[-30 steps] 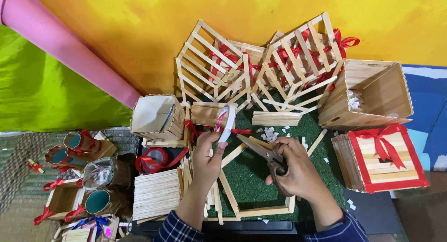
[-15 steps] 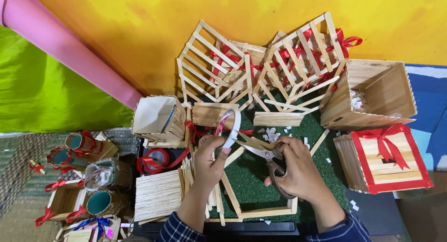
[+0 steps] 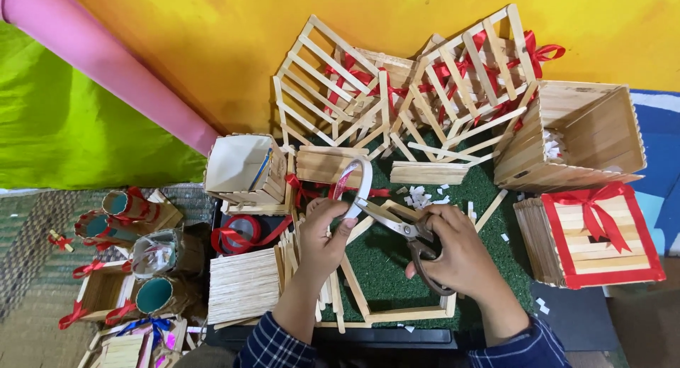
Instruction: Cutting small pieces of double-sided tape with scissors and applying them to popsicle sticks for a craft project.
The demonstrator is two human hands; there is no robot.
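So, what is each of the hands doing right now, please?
Left hand: closed, holding a roll of white tape.
Right hand: closed, holding scissors.

Two hands at work: left hand (image 3: 327, 233), right hand (image 3: 457, 255); one pair of scissors (image 3: 397, 226); one roll of tape (image 3: 358, 187). Two open lattice frames (image 3: 333, 92) stand behind; one red-ribboned lidded box (image 3: 598, 233) sits alongside.

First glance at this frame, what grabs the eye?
At centre, the left hand holds up a looped white strip with a red inner face while the right hand works scissors at it, over a green mat. Behind, against the yellow backdrop, stand open stick-built frames with red ribbon; a red-ribboned stick box sits at right.
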